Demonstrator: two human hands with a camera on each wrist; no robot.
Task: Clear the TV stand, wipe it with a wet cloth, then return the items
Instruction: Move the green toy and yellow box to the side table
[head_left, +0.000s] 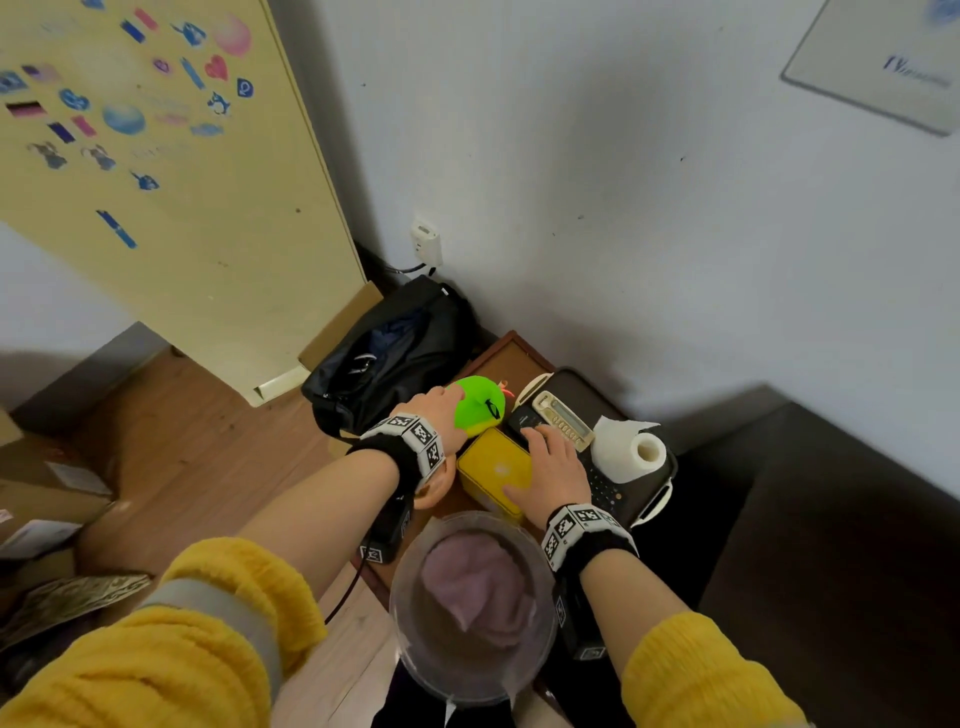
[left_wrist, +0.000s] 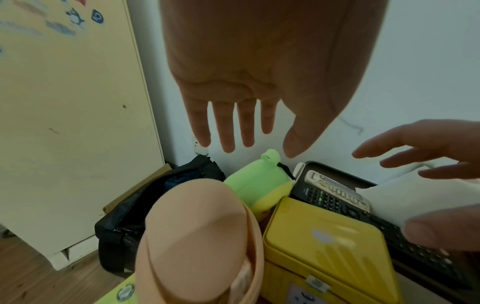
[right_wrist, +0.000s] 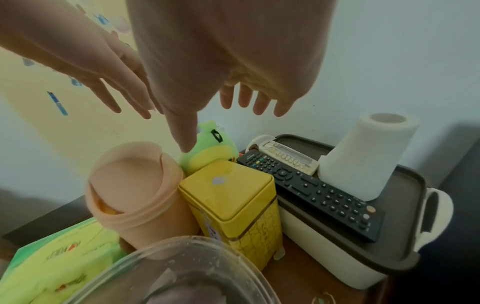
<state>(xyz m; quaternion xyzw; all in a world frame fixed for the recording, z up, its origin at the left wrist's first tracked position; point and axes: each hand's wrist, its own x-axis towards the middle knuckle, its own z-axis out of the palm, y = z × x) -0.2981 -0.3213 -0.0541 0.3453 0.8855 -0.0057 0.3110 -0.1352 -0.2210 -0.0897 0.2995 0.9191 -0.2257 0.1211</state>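
On the brown TV stand (head_left: 511, 358) stand a green plush toy (head_left: 480, 402), a yellow tin (head_left: 491, 467), a peach swing-lid bin (right_wrist: 135, 185) and a lidded storage box (right_wrist: 337, 246). The box lid carries a black remote (right_wrist: 311, 191), a white remote (right_wrist: 288, 156) and a paper towel roll (head_left: 628, 449). My left hand (head_left: 439, 410) hovers over the plush with straight fingers and holds nothing. Over the tin and the black remote, my right hand (head_left: 550, 460) is spread open and empty. A clear bowl (head_left: 405, 623) with a purple cloth (head_left: 478, 587) sits nearest me.
A black bag (head_left: 384, 353) lies on the floor left of the stand, beside a cream cabinet (head_left: 182, 208) covered in stickers. A green tissue pack (right_wrist: 52, 267) lies left of the bowl. The white wall (head_left: 623, 208) runs close behind the stand. Boxes sit on the wooden floor at far left.
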